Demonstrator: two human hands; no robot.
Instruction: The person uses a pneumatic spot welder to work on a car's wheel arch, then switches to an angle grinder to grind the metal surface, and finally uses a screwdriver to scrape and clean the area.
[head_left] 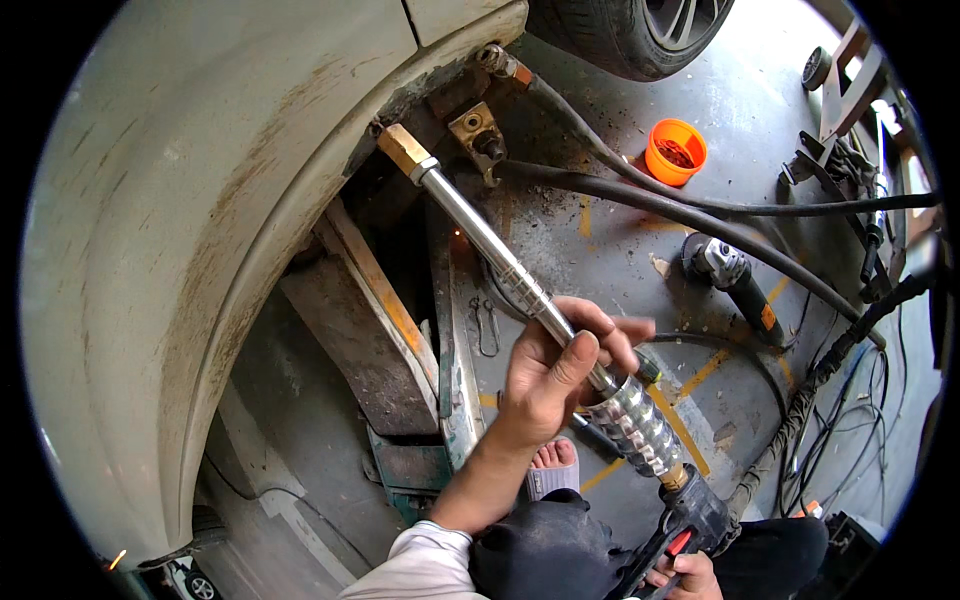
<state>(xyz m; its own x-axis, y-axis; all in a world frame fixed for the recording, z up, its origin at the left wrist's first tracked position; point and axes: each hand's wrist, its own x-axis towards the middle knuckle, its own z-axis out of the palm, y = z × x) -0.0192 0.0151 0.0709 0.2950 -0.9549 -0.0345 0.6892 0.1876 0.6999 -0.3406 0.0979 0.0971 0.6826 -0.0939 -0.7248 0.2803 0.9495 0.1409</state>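
A dent-pulling slide hammer [480,229] runs slantwise from the car's lower body edge down to the right. Its brass-coloured tip [403,152] meets the edge of the dirty pale panel [240,190]. My left hand [540,385] is curled loosely round its shiny rod, thumb across the front, the outer fingers blurred. Just below that hand sits the ridged metal weight [637,430]. My right hand [690,578] grips the black handle [697,512] with a red trigger, partly cut off by the lower edge. Nearby, a brass clamp plate [474,126] is fixed at the sill.
Thick dark cables [660,205] cross toward the right. An orange tub [676,150] with reddish bits and an angle grinder [735,285] stand on the grey floor. A jack-like metal support [375,350] lies under the car. A tyre [610,40] is at the top.
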